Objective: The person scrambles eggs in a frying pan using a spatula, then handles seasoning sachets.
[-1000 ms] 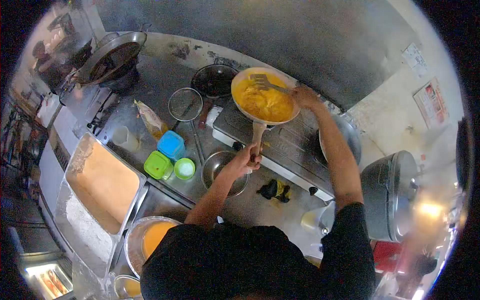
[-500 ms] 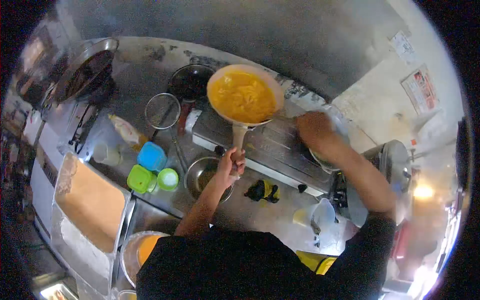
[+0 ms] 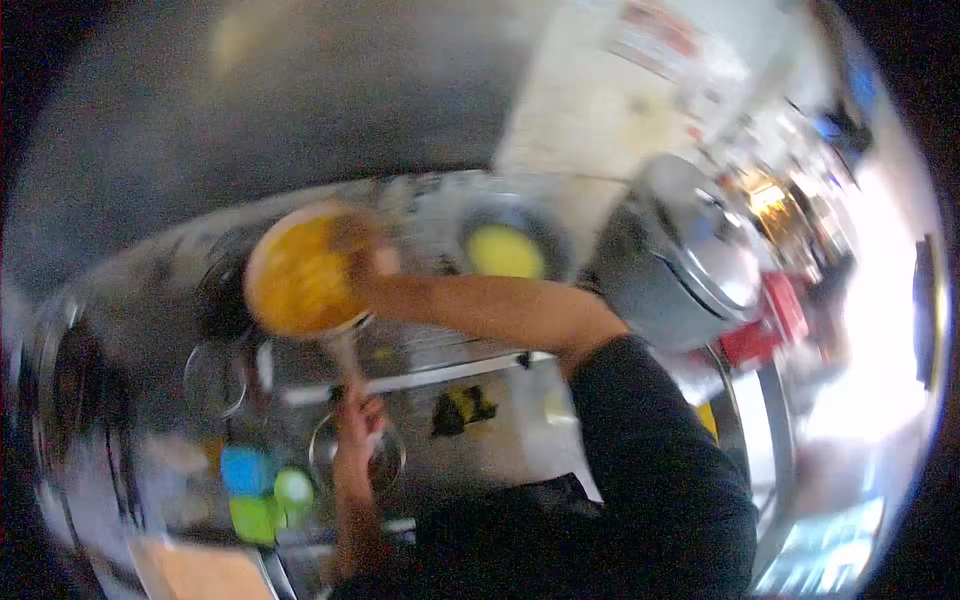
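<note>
My left hand is closed round the handle of a pan that holds a yellow-orange food, on the stove's left part. Over the pan's right side is my right hand, smeared by motion, so its fingers and anything in them cannot be made out. To the right of that hand, a second dark pan with something yellow in it rests at the back of the stove. A metal bowl lies just below my left hand.
A large lidded metal pot stands at the right, beside a red object. Blue and green containers are at the lower left. A black-and-yellow cloth lies before the stove. A strainer is at the left.
The view has swung to the right, bringing the second pan's yellow contents and more of the large pot into sight. My right hand has moved left over the pan; my left hand still holds its handle.
</note>
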A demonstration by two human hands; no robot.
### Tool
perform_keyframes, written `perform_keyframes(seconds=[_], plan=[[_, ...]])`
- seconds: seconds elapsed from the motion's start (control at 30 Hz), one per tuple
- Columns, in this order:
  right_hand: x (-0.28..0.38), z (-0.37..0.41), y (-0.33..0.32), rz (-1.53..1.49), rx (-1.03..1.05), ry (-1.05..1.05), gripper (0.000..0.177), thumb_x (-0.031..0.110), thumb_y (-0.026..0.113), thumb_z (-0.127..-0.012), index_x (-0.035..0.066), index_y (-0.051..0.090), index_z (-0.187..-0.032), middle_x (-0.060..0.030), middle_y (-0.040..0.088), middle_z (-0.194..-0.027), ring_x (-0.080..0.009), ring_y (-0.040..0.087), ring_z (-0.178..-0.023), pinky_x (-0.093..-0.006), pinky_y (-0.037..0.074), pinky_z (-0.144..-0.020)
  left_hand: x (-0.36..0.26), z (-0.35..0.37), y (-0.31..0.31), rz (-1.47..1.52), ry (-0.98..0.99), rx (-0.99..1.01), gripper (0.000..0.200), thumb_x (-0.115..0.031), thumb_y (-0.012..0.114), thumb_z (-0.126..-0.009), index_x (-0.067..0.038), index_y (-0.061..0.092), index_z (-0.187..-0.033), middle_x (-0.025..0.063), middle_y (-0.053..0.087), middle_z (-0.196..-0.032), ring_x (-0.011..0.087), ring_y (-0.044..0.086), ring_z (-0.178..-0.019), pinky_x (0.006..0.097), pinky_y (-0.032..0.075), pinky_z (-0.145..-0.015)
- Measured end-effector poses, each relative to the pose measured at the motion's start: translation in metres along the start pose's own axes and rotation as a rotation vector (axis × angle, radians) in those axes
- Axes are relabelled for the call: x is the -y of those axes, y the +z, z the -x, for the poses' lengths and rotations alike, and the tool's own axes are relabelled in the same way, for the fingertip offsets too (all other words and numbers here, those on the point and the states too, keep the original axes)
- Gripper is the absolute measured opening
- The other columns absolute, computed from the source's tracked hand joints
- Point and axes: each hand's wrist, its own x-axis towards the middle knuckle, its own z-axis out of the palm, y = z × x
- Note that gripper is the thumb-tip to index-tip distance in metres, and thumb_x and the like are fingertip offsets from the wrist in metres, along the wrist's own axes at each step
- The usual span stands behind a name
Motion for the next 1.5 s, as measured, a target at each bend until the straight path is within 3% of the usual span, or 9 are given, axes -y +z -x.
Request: perform_keyframes(seconds=[0.17, 0.53, 0.7, 0.73, 0.83, 1.17, 1.23, 1.47, 1.5], plan=[[0.066, -0.071, 0.015, 1.581, 0.526, -0.041, 0.021, 0.025, 0.057, -0.091, 0.014, 0.068, -0.105, -0.0043, 0.063, -0.099, -0.0191, 0.058, -0.092, -0.0374, 0.048, -0.079, -0.015, 0.013, 0.023, -0.086, -0.020, -0.055, 0.023, -0.042, 0.052, -0.095, -0.019, 0.048, -0.097, -0.0032, 0.035, -0.060, 0.0103, 0.036, -0.044, 0.0245, 0.031, -0.038], [0.088, -0.026, -0.102, 1.454, 0.667, -0.479, 0.019, 0.020, 0.067, -0.081, 0.006, 0.073, -0.094, -0.0138, 0.068, -0.103, -0.0272, 0.067, -0.092, -0.0470, 0.053, -0.065, -0.021, 0.020, 0.016, -0.073, 0.068, 0.033, 0.031, -0.044, 0.050, -0.096, -0.013, 0.051, -0.101, -0.0006, 0.041, -0.061, 0.0122, 0.041, -0.050, 0.0264, 0.035, -0.046], [0.075, -0.036, -0.094, 1.272, 0.604, -0.103, 0.023, 0.032, 0.068, -0.080, 0.015, 0.074, -0.094, -0.0094, 0.072, -0.085, -0.0326, 0.068, -0.081, -0.0482, 0.053, -0.066, -0.012, 0.025, 0.028, 0.018, 0.085, -0.083, 0.031, -0.042, 0.051, -0.096, -0.012, 0.054, -0.100, -0.0012, 0.039, -0.064, 0.0105, 0.039, -0.054, 0.0261, 0.034, -0.048], [0.164, 0.018, -0.144, 1.254, 0.727, -0.310, 0.011, 0.012, 0.065, -0.077, 0.005, 0.071, -0.082, -0.0167, 0.070, -0.078, -0.0327, 0.069, -0.074, -0.0451, 0.053, -0.061, -0.004, 0.007, 0.003, 0.151, 0.092, 0.079, 0.035, -0.043, 0.051, -0.095, -0.010, 0.054, -0.108, -0.0014, 0.041, -0.066, 0.0104, 0.040, -0.056, 0.0255, 0.035, -0.050], [0.153, 0.008, -0.127, 1.273, 1.033, -0.261, 0.014, 0.008, 0.062, -0.079, -0.002, 0.068, -0.085, -0.0232, 0.068, -0.084, -0.0359, 0.068, -0.080, -0.0463, 0.055, -0.070, -0.014, 0.020, 0.029, -0.093, -0.016, -0.173, 0.040, -0.046, 0.050, -0.096, -0.010, 0.053, -0.111, -0.0019, 0.041, -0.064, 0.0113, 0.039, -0.053, 0.0266, 0.036, -0.048], [0.112, 0.041, -0.014, 1.055, 0.717, -0.188, 0.019, 0.009, 0.054, -0.083, -0.004, 0.068, -0.087, -0.0211, 0.069, -0.081, -0.0360, 0.070, -0.078, -0.0469, 0.057, -0.065, -0.016, 0.022, 0.023, 0.037, 0.007, 0.120, 0.044, -0.054, 0.051, -0.095, -0.010, 0.050, -0.100, -0.0026, 0.038, -0.060, 0.0109, 0.039, -0.049, 0.0276, 0.034, -0.044], [0.069, 0.041, 0.018, 0.701, 0.309, -0.244, 0.018, 0.010, 0.056, -0.081, -0.002, 0.069, -0.085, -0.0203, 0.069, -0.079, -0.0360, 0.070, -0.076, -0.0474, 0.056, -0.064, -0.016, 0.023, 0.027, 0.014, 0.029, 0.107, 0.043, -0.053, 0.051, -0.095, -0.010, 0.050, -0.101, -0.0024, 0.038, -0.060, 0.0106, 0.038, -0.047, 0.0273, 0.033, -0.044], [0.024, -0.021, 0.038, 0.495, 0.263, -0.086, 0.018, 0.012, 0.055, -0.082, 0.002, 0.070, -0.082, -0.0204, 0.069, -0.079, -0.0340, 0.070, -0.076, -0.0470, 0.056, -0.063, -0.012, 0.025, 0.025, -0.018, 0.029, 0.062, 0.041, -0.051, 0.051, -0.096, -0.011, 0.051, -0.105, -0.0034, 0.041, -0.058, 0.0115, 0.041, -0.044, 0.0274, 0.036, -0.044], [0.011, -0.049, 0.031, 0.825, 0.398, -0.229, 0.018, 0.012, 0.055, -0.082, 0.001, 0.069, -0.084, -0.0197, 0.069, -0.079, -0.0331, 0.070, -0.075, -0.0472, 0.056, -0.062, -0.010, 0.026, 0.028, 0.037, 0.076, 0.074, 0.042, -0.052, 0.050, -0.096, -0.011, 0.051, -0.105, -0.0035, 0.042, -0.058, 0.0117, 0.042, -0.044, 0.0275, 0.037, -0.044]])
